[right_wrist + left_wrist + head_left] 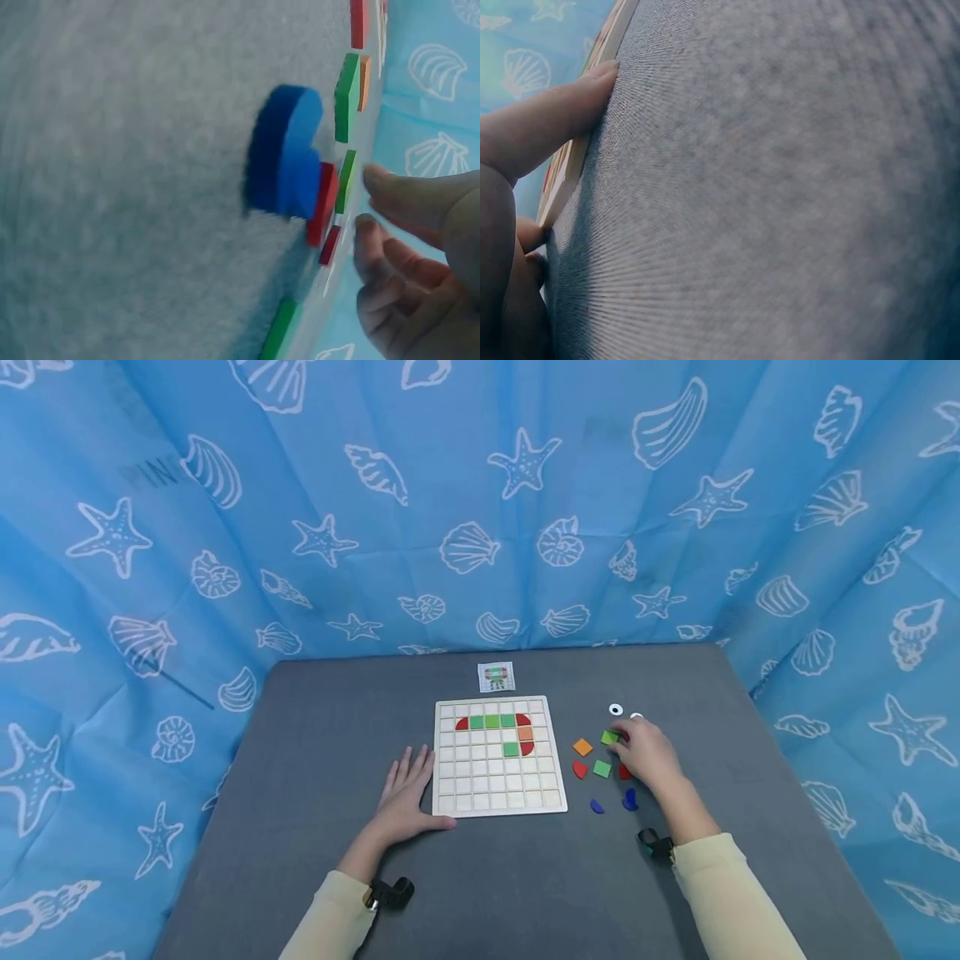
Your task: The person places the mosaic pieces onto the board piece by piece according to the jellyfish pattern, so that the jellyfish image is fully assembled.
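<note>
My left hand (405, 802) lies beside a wooden grid board (495, 781), fingers spread. Its thumb touches the board's near edge, and other fingers are at the left side. On the board, red, green and orange tiles (525, 733) form a hooked line. My right hand (648, 750) reaches over loose pieces, its thumb and fingertips close to a light green square tile (609, 737). In the right wrist view a gap shows between thumb and fingers, with the light green tile (346, 182) just beyond; whether they touch it I cannot tell.
Around the right hand lie an orange square (582, 747), a green square (602, 768), red quarter-rounds (580, 769), blue curved pieces (630, 799) and white discs with black dots (616, 709). Behind the board lies a small pattern card (497, 677). A blue shell-print curtain (465, 585) borders the table.
</note>
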### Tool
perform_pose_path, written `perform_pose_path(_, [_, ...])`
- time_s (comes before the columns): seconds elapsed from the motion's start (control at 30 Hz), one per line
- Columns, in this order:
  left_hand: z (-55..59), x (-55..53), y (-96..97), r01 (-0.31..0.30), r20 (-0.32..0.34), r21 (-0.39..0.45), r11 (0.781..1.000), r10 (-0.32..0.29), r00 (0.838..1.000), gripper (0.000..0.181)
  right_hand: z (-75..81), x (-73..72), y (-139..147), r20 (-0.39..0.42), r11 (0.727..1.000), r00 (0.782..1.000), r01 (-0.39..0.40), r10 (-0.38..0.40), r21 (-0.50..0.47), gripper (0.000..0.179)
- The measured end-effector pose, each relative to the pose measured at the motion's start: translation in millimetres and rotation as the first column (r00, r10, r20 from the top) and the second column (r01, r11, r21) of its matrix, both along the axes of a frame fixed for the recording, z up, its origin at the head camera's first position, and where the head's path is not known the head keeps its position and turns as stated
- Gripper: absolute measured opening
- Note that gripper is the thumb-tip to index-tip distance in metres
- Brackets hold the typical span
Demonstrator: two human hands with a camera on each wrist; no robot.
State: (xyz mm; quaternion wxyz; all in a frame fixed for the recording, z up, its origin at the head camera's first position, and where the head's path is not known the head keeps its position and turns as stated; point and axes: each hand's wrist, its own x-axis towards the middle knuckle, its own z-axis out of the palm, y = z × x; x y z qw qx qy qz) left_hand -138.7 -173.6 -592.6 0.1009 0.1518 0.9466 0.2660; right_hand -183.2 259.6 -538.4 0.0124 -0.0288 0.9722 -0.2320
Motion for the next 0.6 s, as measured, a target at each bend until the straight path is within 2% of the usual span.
perform_pose_path(0.13, [0.9,-0.3,-2.1,-0.003,0.018,-0.020,1.000,0.003,1.000,0.132,-4.2,0.1,0.9,0.026,1.000,1.000,-0.007,0.007,-0.009,0.036])
perform_pose_path(0.6, [1.3,0.5,0.0,-0.024,0.027,-0.031,0.999,0.025,0.999,0.134,-9.0,-5.8,0.6,0.014,0.999,0.999,-0.037,0.037,-0.002,0.030])
